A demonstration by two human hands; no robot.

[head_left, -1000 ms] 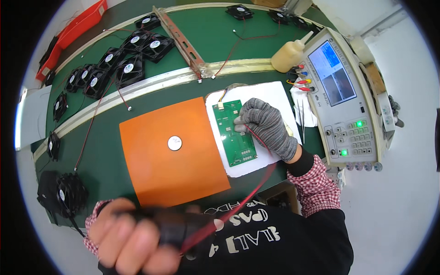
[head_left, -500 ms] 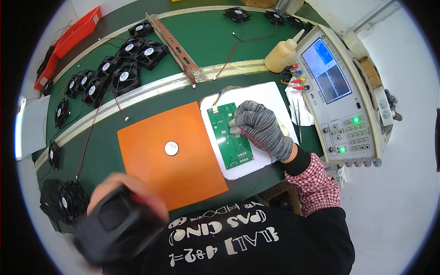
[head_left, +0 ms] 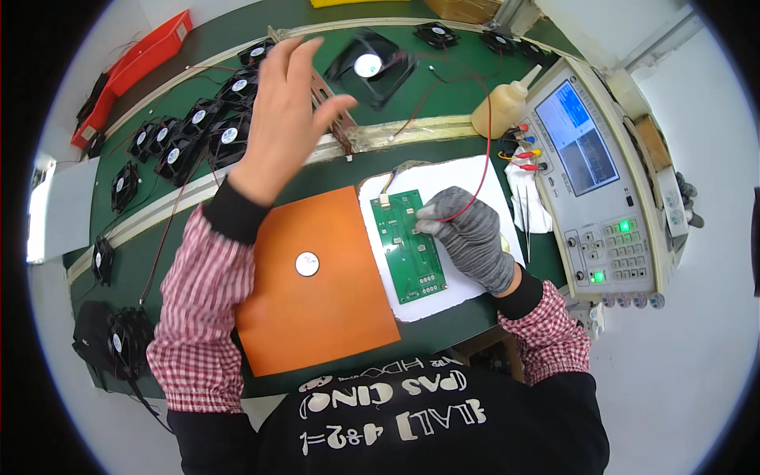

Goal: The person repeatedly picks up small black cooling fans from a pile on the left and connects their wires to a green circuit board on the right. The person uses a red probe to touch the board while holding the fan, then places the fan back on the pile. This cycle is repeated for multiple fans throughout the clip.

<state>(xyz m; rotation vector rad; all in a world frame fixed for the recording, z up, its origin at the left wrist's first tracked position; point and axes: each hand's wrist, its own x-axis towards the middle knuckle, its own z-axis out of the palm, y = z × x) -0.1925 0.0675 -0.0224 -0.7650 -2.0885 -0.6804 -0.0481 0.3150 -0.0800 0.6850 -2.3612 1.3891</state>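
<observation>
My bare left hand is raised over the far side of the bench, fingers apart, with nothing in it. Just beyond its fingertips is a black square cooling fan, slightly blurred and apart from the hand. From that fan a red wire arcs down to my right hand, which wears a grey knit glove. Its thumb and fingers pinch the wire's end above a green circuit board; the tip is hidden. The board lies on a white pad, a cable plugged in at its top.
An orange mat with a round white disc lies left of the board. Several black fans sit at far left. A test instrument with a lit screen, a squeeze bottle and tweezers stand or lie right.
My left hand has swung from the near left to the far side and let go of the black fan, which is now beyond it. My right hand still pinches the wire over the board.
</observation>
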